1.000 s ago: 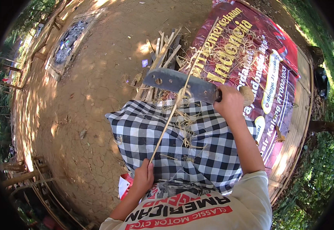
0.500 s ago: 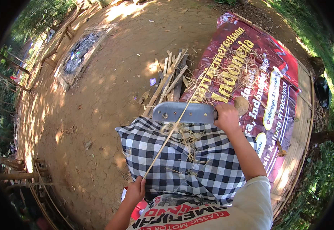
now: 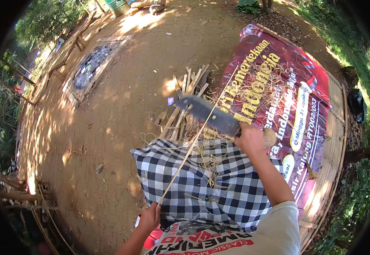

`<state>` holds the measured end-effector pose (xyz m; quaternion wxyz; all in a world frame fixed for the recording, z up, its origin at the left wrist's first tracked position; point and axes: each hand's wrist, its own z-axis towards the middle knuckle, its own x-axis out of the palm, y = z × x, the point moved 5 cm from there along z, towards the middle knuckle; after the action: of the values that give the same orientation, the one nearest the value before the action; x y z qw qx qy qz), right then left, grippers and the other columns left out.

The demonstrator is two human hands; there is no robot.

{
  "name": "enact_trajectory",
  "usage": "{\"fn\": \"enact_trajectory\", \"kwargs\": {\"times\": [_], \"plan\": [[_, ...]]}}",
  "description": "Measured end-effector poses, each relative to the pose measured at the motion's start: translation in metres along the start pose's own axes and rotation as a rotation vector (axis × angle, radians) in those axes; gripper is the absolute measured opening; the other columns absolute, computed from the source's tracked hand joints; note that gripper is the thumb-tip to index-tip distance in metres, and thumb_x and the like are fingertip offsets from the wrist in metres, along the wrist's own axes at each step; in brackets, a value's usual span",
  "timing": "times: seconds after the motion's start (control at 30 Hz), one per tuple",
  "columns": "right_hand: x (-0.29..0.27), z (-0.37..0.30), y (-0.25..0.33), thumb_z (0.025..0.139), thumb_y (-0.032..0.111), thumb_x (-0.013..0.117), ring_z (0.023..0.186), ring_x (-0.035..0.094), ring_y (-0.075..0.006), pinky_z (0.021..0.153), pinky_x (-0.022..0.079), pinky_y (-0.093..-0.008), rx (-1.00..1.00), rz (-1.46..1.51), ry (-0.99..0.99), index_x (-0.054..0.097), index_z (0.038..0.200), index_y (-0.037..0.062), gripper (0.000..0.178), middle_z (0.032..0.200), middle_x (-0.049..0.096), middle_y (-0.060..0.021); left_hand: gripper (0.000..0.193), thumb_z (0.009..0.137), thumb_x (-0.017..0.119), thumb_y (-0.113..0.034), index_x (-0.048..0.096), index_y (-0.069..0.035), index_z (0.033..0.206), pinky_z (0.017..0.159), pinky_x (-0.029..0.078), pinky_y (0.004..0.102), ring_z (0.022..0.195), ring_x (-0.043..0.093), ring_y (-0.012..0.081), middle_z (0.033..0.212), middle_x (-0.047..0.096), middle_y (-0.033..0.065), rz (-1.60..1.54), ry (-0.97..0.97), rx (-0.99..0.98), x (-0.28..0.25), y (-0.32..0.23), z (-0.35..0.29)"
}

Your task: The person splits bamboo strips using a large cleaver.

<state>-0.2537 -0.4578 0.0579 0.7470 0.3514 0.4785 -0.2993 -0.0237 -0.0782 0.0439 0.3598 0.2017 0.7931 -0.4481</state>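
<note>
My left hand (image 3: 151,216) is closed on the near end of a long, thin bamboo strip (image 3: 177,172). The strip slants away up and to the right, crossing the blade. In my right hand (image 3: 250,138) is a machete (image 3: 223,122) with a broad dark blade and a rounded wooden handle end showing past my fist. Its blade points left and slightly away, meeting the strip near mid-blade. Below lies a black-and-white checkered cloth (image 3: 244,182) over my lap, with curled shavings (image 3: 210,168) on it.
A pile of split wood sticks (image 3: 172,123) lies on the dirt ground ahead. To the right, a dark red printed banner (image 3: 295,153) strewn with shavings covers a bamboo platform (image 3: 329,157). A framed ash pit (image 3: 85,72) is at far left; a green drum (image 3: 116,6) stands at the back.
The machete has swung from nearly level to a slant, its tip now higher and farther away than the handle. My left hand still grips the strip. The view has shifted slightly.
</note>
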Motion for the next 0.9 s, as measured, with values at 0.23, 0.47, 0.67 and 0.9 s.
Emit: {"fn": "enact_trajectory", "kwargs": {"times": [0.23, 0.47, 0.67, 0.9], "plan": [[0.013, 0.035, -0.041, 0.062, 0.015, 0.065, 0.061, 0.064, -0.0275, 0.057, 0.051, -0.0383, -0.094, -0.101, -0.059, 0.06, 0.07, 0.0076, 0.012, 0.063, 0.061, -0.0101, 0.019, 0.097, 0.046, -0.021, 0.055, -0.004, 0.093, 0.054, 0.044, 0.0544, 0.062, 0.059, 0.0478, 0.063, 0.057, 0.0272, 0.068, -0.078, 0.032, 0.0, 0.074, -0.026], [0.01, 0.046, -0.043, 0.063, 0.017, 0.068, 0.067, 0.067, -0.0295, 0.065, 0.054, -0.0404, 0.043, -0.089, 0.049, 0.06, 0.081, 0.0039, 0.024, 0.071, 0.065, -0.0148, 0.024, 0.097, 0.047, -0.023, 0.052, -0.002, 0.087, 0.052, 0.043, 0.0528, 0.062, 0.057, 0.0495, 0.065, 0.056, 0.0263, 0.092, -0.088, 0.068, 0.0, 0.03, 0.003], [0.002, 0.085, -0.09, 0.067, 0.014, 0.062, 0.068, 0.067, -0.0314, 0.063, 0.054, -0.0414, 0.155, -0.165, 0.067, 0.064, 0.081, 0.0055, 0.016, 0.075, 0.068, -0.0142, 0.024, 0.097, 0.046, -0.02, 0.054, -0.001, 0.086, 0.05, 0.043, 0.0495, 0.059, 0.058, 0.0462, 0.061, 0.056, 0.0241, 0.091, -0.061, 0.085, -0.014, 0.041, -0.01], [-0.01, 0.084, -0.032, 0.07, 0.017, 0.063, 0.073, 0.069, -0.029, 0.065, 0.055, -0.039, -0.175, -0.169, 0.079, 0.063, 0.078, 0.0048, 0.014, 0.076, 0.069, -0.0141, 0.036, 0.101, 0.039, -0.029, 0.054, -0.001, 0.117, 0.057, 0.05, 0.0405, 0.065, 0.063, 0.0283, 0.075, 0.063, 0.0162, 0.176, -0.222, 0.29, 0.029, 0.167, -0.003]]}}
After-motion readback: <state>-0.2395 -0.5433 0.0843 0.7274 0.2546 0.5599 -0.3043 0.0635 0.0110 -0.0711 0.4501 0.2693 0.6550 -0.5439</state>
